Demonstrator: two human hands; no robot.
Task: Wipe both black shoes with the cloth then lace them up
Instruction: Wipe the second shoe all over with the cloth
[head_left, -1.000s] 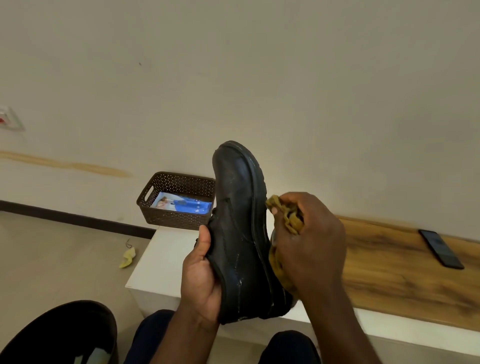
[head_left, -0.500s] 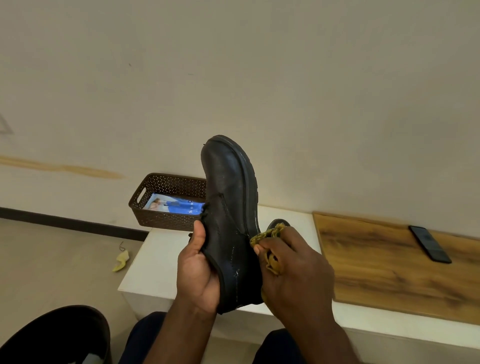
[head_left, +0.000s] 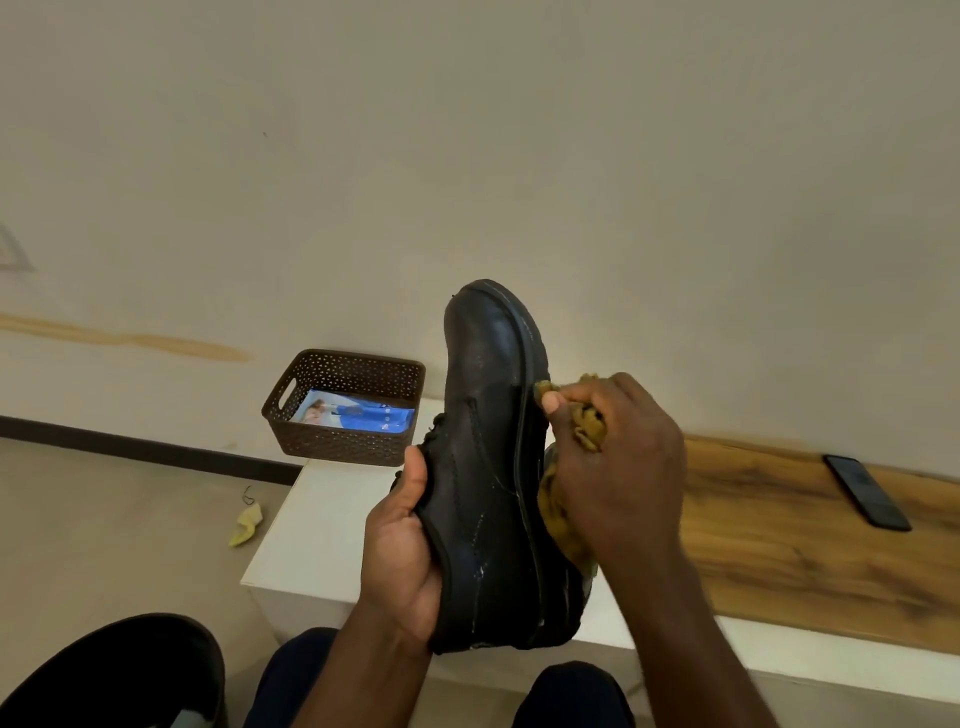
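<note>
The left hand (head_left: 402, 561) has its grip closed around the heel end of a black shoe (head_left: 491, 467), thumb lying along the upper, holding it toe-up in the air above the table (head_left: 322, 525). Just right of that grip, the right hand (head_left: 618, 467) clutches a bunched mustard cloth (head_left: 563, 512) and presses it against the sole edge. The shoe looks stiff and fairly heavy, with smooth leather that could slip; the firm heel seems the safest hold. The cloth is soft and crumples easily. Farther left of the grip sits a brown basket (head_left: 345, 410); far right, a phone (head_left: 866, 491) lies on the table's wooden section. Another dark, rounded shape (head_left: 119, 675), possibly the second shoe, shows at lower left.
</note>
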